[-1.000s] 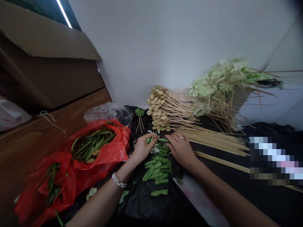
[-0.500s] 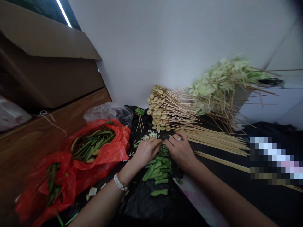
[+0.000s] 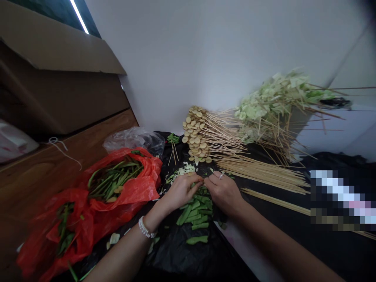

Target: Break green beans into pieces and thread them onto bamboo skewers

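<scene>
My left hand, with a pearl bracelet on its wrist, lies over the top of a pile of cut green beans. My right hand, wearing a ring, sits beside it, and the fingertips of both hands nearly meet. Whether either hand pinches a bean piece is hidden by the fingers. Shredded pale vegetable lies just beyond my left hand. Behind it stands a stack of skewered round golden slices. Long whole green beans fill a red plastic bag to my left.
A black plastic sheet covers the work surface. Bare bamboo skewers lie to the right, below a heap of skewered pale green leaves. A clear plastic bag, a wooden surface and a cardboard box are at left.
My left hand has moved down and right from the far end of the pile toward my right hand. Shredded pale pieces it covered now show.
</scene>
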The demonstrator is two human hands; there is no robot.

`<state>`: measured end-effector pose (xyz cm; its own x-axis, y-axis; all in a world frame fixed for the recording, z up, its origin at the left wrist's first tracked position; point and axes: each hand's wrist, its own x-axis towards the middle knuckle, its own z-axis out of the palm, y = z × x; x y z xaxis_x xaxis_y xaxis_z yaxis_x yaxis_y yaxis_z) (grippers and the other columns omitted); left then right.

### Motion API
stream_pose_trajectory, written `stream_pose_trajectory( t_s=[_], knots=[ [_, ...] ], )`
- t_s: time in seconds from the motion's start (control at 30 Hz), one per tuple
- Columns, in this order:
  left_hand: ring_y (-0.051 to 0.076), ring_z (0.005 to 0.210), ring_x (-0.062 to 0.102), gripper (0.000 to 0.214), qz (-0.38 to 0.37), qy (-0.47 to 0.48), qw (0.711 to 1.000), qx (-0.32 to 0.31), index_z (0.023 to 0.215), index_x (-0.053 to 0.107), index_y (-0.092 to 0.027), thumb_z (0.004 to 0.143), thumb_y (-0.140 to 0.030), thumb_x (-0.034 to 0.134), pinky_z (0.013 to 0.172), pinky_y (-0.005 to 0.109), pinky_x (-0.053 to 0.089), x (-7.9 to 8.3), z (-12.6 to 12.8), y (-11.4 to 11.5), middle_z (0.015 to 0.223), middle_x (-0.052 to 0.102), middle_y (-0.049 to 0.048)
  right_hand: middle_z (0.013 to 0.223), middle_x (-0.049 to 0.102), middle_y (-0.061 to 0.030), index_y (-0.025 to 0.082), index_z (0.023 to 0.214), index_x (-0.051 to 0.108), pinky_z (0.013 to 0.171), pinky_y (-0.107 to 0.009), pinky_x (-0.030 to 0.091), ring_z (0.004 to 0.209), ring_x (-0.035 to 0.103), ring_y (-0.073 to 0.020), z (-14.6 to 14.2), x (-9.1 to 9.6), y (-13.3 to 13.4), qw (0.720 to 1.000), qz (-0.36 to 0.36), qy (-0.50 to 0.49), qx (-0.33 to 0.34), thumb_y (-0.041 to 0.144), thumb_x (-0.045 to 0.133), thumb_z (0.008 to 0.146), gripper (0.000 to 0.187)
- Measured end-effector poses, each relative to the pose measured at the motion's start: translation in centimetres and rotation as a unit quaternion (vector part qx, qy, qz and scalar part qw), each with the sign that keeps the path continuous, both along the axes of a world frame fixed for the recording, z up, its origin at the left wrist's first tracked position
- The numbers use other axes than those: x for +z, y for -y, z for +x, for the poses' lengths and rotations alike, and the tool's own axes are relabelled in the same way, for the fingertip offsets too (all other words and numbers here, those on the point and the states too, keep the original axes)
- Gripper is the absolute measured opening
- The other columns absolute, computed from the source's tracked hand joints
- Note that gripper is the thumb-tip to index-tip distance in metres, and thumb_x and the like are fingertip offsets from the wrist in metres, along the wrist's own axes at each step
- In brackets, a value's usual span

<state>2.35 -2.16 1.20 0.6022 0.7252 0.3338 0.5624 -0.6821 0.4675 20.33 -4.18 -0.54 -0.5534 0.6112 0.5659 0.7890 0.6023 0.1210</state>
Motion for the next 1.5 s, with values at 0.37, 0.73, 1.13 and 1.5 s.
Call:
stream_pose_trajectory(
  t_s=[0.37, 0.73, 1.13, 1.5],
  knots=[
    [0.018, 0.081, 0.062, 0.026, -0.157, 0.227, 0.958, 0.075, 0.09, 0.07, -0.016, 0.083, -0.037, 0.057, 0.075, 0.027, 0.046, 0.3, 0.5, 0.0, 0.087, 0.07, 0.005, 0.081, 0.067, -0.0049, 0.021, 0.087, 0.068, 0.075, -0.029, 0.043, 0.081, 0.058, -0.0169, 0.1, 0.8, 0.2, 0.972, -0.044, -0.229, 0.013, 0.028, 0.043, 0.095, 0.027],
    [0.018, 0.081, 0.064, 0.019, -0.049, 0.073, 0.982, 0.169, 0.087, 0.072, -0.019, 0.082, -0.028, 0.056, 0.078, 0.026, 0.045, -1.2, -0.7, -1.9, 0.086, 0.072, 0.0029, 0.068, 0.064, 0.0014, 0.021, 0.09, 0.055, 0.054, -0.027, 0.053, 0.058, 0.062, -0.0136, 1.8, 1.9, -2.0, 0.701, -0.252, -0.664, 0.056, 0.041, 0.054, 0.084, 0.021],
    [0.017, 0.081, 0.063, 0.025, -0.21, 0.194, 0.958, 0.04, 0.091, 0.072, -0.017, 0.079, -0.036, 0.063, 0.077, 0.027, 0.046, 0.0, -0.2, -1.2, 0.087, 0.072, 0.0047, 0.07, 0.063, 0.0016, 0.021, 0.088, 0.051, 0.056, -0.029, 0.054, 0.062, 0.064, -0.0155, 1.7, 0.9, -2.9, 0.629, -0.306, -0.711, 0.071, 0.044, 0.06, 0.079, 0.025],
    [0.017, 0.082, 0.064, 0.021, -0.099, 0.198, 0.973, 0.072, 0.088, 0.071, -0.016, 0.084, -0.033, 0.059, 0.078, 0.026, 0.046, -0.9, 0.0, -1.3, 0.089, 0.072, 0.004, 0.101, 0.067, -0.0068, 0.019, 0.111, 0.061, 0.099, -0.043, 0.029, 0.106, 0.051, -0.0224, 1.0, 0.9, -1.0, 0.983, -0.014, -0.184, 0.007, 0.029, 0.052, 0.091, 0.024]
  ],
)
